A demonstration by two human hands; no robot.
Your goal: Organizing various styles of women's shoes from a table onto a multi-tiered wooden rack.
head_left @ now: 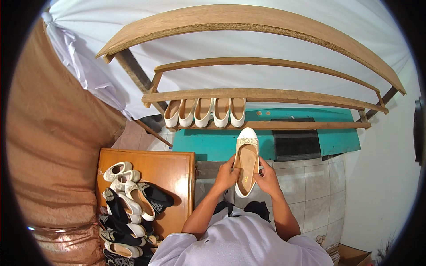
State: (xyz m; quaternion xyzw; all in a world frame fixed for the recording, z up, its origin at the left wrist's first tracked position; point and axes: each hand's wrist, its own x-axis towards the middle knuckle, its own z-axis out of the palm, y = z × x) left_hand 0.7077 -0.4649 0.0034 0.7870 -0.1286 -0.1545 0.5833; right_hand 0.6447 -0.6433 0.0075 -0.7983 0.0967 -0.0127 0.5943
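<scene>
The left hand (227, 175) and the right hand (267, 179) hold one white shoe (247, 166) with a bow, one hand on each side. The fingers (230, 164) are closed on its edges. The shoe is in front of the wooden rack (288, 95), toe toward it. Five white shoes (203, 116) sit on the rack's left part. A brown counter (177, 177) with black and white shoes (140, 199) is near the rack's left end.

From my end I can read no words, numbers or signs. I do make out a small gold mark (246, 178) inside the held shoe (247, 162), but it is too tiny for me to decipher.
</scene>
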